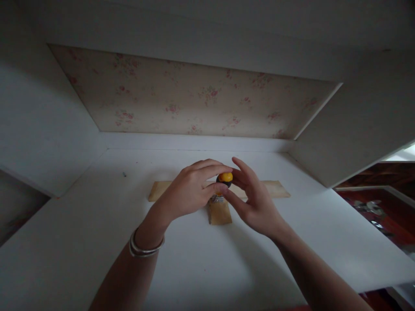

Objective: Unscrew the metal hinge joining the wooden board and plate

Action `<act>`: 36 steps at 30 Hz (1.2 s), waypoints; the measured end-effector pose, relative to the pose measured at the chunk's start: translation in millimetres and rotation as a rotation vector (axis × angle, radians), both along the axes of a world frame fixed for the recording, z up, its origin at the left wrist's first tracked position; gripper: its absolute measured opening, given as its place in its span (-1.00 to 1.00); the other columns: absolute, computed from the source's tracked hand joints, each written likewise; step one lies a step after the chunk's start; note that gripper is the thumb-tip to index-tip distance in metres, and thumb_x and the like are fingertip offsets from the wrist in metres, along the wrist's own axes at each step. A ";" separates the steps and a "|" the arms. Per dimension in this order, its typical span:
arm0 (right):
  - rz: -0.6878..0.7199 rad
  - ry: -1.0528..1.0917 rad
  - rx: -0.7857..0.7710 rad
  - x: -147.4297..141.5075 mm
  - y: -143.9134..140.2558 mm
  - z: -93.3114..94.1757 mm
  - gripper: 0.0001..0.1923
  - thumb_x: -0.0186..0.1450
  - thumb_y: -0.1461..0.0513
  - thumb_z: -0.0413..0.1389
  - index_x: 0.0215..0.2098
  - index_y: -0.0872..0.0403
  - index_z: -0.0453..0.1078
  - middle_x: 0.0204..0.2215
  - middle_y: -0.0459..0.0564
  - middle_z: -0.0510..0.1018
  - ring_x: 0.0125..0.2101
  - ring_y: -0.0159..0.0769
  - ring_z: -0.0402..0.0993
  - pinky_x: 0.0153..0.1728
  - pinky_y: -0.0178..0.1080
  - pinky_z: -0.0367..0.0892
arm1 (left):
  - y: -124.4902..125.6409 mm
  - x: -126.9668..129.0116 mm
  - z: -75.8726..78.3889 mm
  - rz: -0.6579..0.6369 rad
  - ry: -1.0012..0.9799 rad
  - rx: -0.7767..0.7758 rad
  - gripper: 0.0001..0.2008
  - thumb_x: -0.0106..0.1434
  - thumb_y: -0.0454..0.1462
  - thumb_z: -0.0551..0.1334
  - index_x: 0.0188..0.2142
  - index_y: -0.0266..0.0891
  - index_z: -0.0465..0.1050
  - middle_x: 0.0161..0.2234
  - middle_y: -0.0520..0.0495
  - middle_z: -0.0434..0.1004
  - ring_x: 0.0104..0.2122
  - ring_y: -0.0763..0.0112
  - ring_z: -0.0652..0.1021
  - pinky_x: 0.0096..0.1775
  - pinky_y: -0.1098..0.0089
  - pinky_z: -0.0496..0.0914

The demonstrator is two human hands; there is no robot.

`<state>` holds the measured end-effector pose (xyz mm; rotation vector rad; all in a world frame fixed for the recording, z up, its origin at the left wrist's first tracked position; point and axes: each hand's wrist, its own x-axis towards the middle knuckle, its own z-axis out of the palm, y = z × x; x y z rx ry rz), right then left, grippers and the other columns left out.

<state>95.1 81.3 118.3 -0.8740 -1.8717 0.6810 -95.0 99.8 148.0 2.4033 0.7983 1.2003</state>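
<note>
1 worry: left grip pinches the yellow-and-black screwdriver handle above the metal bracket, right grip half-curled alongside, can't tell if holding. Any tilt could make it skid.

A yellow-black handle sits above a metal bracket on wooden boards forming a T.

Dim light is prevailing; a soft shadow is crossing the table; a bright patch is glowing far right.
</note>
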 end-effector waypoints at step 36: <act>0.068 0.115 -0.141 2.1 1.7 -1.2 -0.16 0.30 0.24 0.15 0.38 -0.22 -0.22 0.17 0.06 0.35 0.13 -0.17 0.35 0.12 0.07 0.34 | -2.2 7.5 -3.4 -0.047 -0.073 -0.002 -0.73 0.33 -0.40 0.16 -0.02 -0.15 0.49 0.00 -0.08 0.48 -0.02 0.41 0.50 0.04 0.32 0.42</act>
